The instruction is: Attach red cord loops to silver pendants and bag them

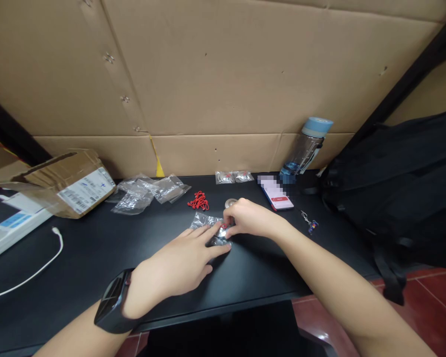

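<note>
My left hand (184, 260), with a black band on its wrist, lies palm down with fingers stretched out on a small clear plastic bag (200, 219). A shiny silver piece with a bit of red cord (223, 230) shows at the bag, between my two hands. My right hand (245, 217) is curled at the bag's right side, thumb and index finger drawn together at the silver piece; what they pinch is hidden. Just behind its fingers sits a pale round ring (230, 203), partly covered. A tangle of red cords (199, 201) lies beyond the bag.
Two packed clear bags (233, 177) and a pile of clear bags (141, 192) lie along the back. A phone (276, 193), a bottle (305, 148), a keychain (312, 226) and a black backpack (401, 193) are right. An opened carton (78, 186) and white cable (46, 267) are left.
</note>
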The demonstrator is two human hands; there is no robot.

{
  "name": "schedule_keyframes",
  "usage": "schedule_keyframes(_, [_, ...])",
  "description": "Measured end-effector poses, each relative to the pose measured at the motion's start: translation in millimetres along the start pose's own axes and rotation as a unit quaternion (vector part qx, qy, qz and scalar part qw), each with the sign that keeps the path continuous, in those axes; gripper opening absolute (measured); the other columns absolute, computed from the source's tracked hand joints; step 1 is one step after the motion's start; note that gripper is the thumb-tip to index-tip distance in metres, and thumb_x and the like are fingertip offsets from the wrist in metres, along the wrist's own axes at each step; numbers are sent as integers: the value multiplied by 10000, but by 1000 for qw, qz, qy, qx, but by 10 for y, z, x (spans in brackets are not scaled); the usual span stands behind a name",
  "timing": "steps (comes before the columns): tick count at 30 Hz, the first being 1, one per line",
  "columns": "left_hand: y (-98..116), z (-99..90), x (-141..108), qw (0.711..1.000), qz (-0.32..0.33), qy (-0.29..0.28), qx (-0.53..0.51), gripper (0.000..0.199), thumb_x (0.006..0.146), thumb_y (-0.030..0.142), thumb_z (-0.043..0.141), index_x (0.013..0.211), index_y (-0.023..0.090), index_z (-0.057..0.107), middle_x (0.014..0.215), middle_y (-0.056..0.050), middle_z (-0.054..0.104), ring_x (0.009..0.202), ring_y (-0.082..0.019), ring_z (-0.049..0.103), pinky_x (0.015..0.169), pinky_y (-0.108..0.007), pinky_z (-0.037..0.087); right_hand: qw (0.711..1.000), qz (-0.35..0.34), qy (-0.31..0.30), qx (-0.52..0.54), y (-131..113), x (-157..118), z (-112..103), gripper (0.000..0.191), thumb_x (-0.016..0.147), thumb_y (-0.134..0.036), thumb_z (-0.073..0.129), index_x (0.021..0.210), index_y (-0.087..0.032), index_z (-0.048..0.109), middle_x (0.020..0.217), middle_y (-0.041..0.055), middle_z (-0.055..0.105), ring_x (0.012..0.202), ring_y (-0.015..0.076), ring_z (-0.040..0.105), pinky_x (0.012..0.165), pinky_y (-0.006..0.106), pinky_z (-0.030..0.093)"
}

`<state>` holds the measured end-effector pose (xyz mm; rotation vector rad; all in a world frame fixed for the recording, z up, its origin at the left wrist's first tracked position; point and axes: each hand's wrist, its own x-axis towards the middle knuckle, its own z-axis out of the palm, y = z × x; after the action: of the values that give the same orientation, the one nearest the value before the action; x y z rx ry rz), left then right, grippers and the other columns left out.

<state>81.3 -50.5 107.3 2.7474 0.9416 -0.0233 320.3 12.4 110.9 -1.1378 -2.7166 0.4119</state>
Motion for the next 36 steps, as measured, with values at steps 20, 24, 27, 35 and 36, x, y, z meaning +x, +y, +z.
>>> schedule_keyframes(20, [-168,-230,-57,999,31,-11,-40,388,911,255,601,1281,366,635,1525,-11,505,1365,-276,517,1131,-425,418,996,-45,76,12,-57,94,161,196,835,-266,754,945,-213,601,939,-2,654,792,139,583,701,243,356])
schedule_keyframes(24, [-305,-320,22,997,-45,62,-10,290,934,415,578,1173,253,610,1225,-77,636,1085,-253,635,910,-347,508,996,-53,50,54,-73,99,167,256,823,-296,791,961,-207,594,830,-11,685,799,157,623,765,262,391])
schedule_keyframes(27, [-385,-249,90,985,-129,95,62,434,885,511,625,1185,201,581,1166,-122,632,1061,-309,624,883,-396,497,996,-44,30,78,-87,97,199,278,810,-283,804,961,-211,582,789,-26,695,753,143,629,705,240,387])
schedule_keyframes(35, [-426,-201,61,986,-139,58,78,567,763,461,735,1238,198,573,1248,-141,625,1092,-342,629,891,-414,495,989,-75,-54,115,-140,15,88,336,788,-144,722,1079,-217,572,727,-65,684,601,104,583,600,214,370])
schedule_keyframes(36, [-437,-209,53,988,-128,51,66,537,774,435,723,1236,205,575,1241,-131,632,1070,-331,643,878,-403,497,986,-94,-68,123,-134,5,59,346,779,-109,700,1084,-218,578,742,-65,685,599,98,574,605,211,376])
